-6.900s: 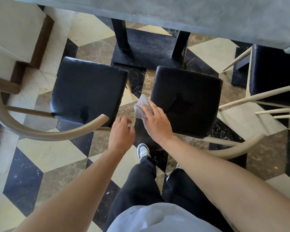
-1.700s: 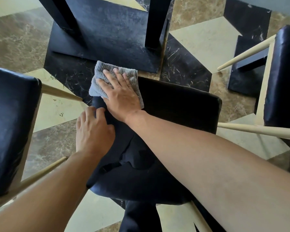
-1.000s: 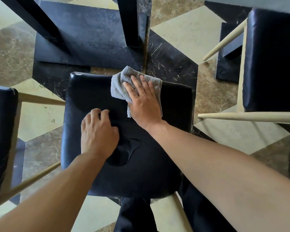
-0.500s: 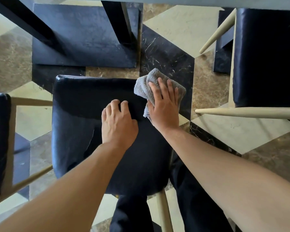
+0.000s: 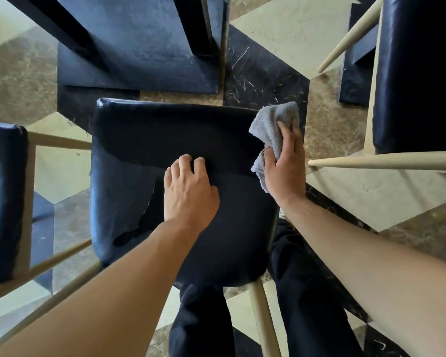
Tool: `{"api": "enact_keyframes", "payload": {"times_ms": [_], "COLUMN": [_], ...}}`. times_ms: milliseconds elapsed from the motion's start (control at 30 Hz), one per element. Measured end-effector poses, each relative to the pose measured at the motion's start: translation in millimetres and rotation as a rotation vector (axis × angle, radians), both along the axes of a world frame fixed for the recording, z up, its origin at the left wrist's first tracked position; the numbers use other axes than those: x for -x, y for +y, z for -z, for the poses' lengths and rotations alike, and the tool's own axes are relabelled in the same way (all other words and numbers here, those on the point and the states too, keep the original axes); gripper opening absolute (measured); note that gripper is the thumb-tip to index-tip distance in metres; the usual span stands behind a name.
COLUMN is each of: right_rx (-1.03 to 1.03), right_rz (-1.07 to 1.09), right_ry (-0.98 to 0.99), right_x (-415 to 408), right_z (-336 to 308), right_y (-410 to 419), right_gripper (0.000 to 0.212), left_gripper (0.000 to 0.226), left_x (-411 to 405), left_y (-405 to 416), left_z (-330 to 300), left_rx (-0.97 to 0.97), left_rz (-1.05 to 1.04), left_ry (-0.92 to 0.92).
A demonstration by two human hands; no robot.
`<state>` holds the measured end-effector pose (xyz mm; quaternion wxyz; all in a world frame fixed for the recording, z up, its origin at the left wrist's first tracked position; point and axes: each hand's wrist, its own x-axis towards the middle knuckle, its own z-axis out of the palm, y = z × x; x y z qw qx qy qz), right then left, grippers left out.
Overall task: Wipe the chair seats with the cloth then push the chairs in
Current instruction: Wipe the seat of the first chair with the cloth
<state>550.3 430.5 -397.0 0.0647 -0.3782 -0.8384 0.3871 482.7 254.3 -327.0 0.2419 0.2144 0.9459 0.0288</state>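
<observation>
Presently right hand [image 5: 283, 163] grasps cloth [image 5: 273, 124] at the middle seat's [image 5: 144, 140] three-o'clock edge; left hand [image 5: 188, 191] rests released; chairs not yet pushed in.

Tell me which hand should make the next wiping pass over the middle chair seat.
Right. The right hand already grips the grey cloth at the middle chair seat's right edge; the left hand rests bare on the seat, likely just bracing it.

left chair seat [image 5: 3, 202]: cut by left edge
right chair seat [image 5: 420, 73]: cut by top, right edges
cloth [image 5: 273, 124]: partly under right hand [image 5: 285, 168]
</observation>
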Motion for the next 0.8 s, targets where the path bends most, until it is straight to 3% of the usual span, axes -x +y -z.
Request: {"api": "enact_keyframes", "payload": {"times_ms": [300,567,800], "right_rx": [-0.146,-0.299,-0.298], "right_rz": [0.059,-0.018,-0.159], "right_ry": [-0.053,-0.231,-0.173], "right_x": [-5,0,36], "right_z": [-2,-2,-3], "right_y": [-40,-66,-116], "right_gripper": [0.052,0.051,0.052], "left_gripper": [0.055,0.055,0.054], "left_x": [12,26,41], "left_y": [-50,-77,-104], "left_z": [4,4,3], "left_rx": [0.077,0.036,-0.024], "left_rz": [0.005,-0.028,-0.099], "left_ry": [-0.015,-0.02,-0.008]}}
